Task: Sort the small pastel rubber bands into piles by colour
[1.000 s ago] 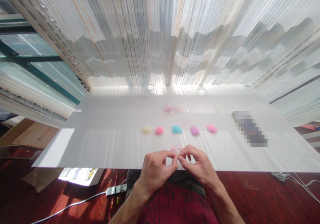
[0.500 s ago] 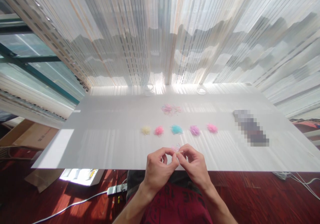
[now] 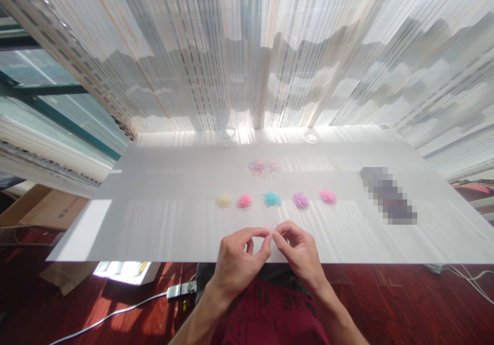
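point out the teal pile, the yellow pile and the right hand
teal pile (image 3: 272, 199): head view, middle of the heap
yellow pile (image 3: 224, 201): head view, its middle
right hand (image 3: 302, 251): head view, back of the hand

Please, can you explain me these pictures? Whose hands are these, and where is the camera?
There is no machine: a person works with bare hands. One camera, worn on the head, looks forward and down. On the white table lie five piles of thin strands, in a row: yellow, coral, turquoise, purple, pink. Beyond them is a mixed pile. The left hand and right hand pinch close together; what they hold, if anything, is too small to tell.
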The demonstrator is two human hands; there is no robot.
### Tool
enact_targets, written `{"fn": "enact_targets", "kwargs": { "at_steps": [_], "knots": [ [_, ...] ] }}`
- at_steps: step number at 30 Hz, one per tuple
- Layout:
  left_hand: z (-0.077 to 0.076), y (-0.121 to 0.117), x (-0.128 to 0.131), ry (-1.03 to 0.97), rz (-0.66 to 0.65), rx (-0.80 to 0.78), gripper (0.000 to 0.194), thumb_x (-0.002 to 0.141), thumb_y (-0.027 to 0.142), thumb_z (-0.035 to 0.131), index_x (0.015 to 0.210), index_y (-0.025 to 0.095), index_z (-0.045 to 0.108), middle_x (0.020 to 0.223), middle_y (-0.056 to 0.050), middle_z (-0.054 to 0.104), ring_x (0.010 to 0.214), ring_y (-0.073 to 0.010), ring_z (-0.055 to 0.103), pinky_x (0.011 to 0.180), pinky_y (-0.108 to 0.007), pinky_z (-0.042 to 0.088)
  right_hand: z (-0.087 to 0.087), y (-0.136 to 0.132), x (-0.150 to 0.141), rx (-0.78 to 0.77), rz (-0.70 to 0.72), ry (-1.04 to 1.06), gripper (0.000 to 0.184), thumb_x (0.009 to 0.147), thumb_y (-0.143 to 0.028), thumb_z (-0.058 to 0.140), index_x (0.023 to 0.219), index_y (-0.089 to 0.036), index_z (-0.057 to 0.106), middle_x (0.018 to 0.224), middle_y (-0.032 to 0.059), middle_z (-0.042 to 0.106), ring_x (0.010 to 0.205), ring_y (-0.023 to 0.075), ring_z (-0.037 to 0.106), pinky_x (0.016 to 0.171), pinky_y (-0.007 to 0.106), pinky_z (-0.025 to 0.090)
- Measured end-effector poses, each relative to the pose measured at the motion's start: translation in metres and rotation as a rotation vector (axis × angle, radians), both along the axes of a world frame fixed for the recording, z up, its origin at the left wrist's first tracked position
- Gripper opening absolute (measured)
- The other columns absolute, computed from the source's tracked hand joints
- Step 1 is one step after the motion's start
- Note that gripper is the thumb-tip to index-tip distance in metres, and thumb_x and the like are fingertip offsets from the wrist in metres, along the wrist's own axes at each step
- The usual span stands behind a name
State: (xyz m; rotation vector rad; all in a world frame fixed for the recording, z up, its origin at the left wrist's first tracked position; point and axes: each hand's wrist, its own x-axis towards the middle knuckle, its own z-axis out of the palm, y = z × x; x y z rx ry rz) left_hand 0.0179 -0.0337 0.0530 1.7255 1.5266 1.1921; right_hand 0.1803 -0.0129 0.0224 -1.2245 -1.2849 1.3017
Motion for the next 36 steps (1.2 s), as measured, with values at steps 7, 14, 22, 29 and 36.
{"fn": "enact_targets", "kwargs": {
  "at_steps": [7, 14, 22, 29, 36],
  "knots": [
    [0.002, 0.004, -0.001, 0.05, -0.038, -0.054, 0.014, 0.089, 0.022, 0.068, 0.091, 0.019, 0.082, 0.074, 0.0, 0.079, 0.047, -0.0081, 0.051, 0.051, -0.019, 0.046, 0.001, 0.001, 0.005, 0.051, 0.059, -0.041, 0.022, 0.091, -0.042, 0.071, 0.082, -0.022, 0.071, 0.08, 0.0011, 0.064, 0.072, 0.0154, 0.054, 0.068, 0.028, 0.045],
    [0.007, 0.007, -0.008, 0.067, -0.119, -0.109, 0.015, 0.09, 0.023, 0.068, 0.089, 0.02, 0.082, 0.074, -0.001, 0.08, 0.048, -0.0091, 0.055, 0.052, -0.02, 0.046, 0.005, 0.002, 0.01, 0.098, 0.105, -0.082, 0.023, 0.091, -0.043, 0.072, 0.081, -0.022, 0.072, 0.078, 0.0015, 0.065, 0.07, 0.0158, 0.055, 0.066, 0.029, 0.045],
    [-0.004, 0.004, -0.001, 0.145, -0.039, 0.045, 0.012, 0.086, 0.017, 0.065, 0.086, 0.019, 0.077, 0.074, 0.0, 0.078, 0.048, -0.0088, 0.054, 0.053, -0.02, 0.046, 0.005, 0.002, 0.005, 0.116, 0.069, -0.109, 0.017, 0.09, -0.036, 0.071, 0.079, -0.023, 0.069, 0.078, 0.0015, 0.065, 0.071, 0.0165, 0.054, 0.066, 0.03, 0.045],
    [-0.002, 0.006, -0.002, -0.01, -0.063, -0.124, 0.012, 0.083, 0.02, 0.065, 0.081, 0.017, 0.077, 0.064, 0.0, 0.072, 0.047, -0.008, 0.051, 0.049, -0.019, 0.041, 0.004, 0.0, 0.002, 0.08, 0.049, -0.095, 0.015, 0.085, -0.031, 0.071, 0.075, -0.022, 0.065, 0.073, -0.0002, 0.062, 0.068, 0.0157, 0.051, 0.065, 0.029, 0.043],
    [-0.002, 0.01, -0.001, -0.156, -0.069, -0.262, 0.012, 0.078, 0.023, 0.066, 0.074, 0.015, 0.073, 0.057, 0.002, 0.061, 0.048, -0.0077, 0.044, 0.047, -0.018, 0.037, 0.001, 0.0, -0.001, -0.007, 0.065, 0.003, 0.022, 0.083, -0.039, 0.074, 0.073, -0.02, 0.067, 0.071, 0.0004, 0.063, 0.066, 0.015, 0.05, 0.063, 0.028, 0.043]
  ]
}}
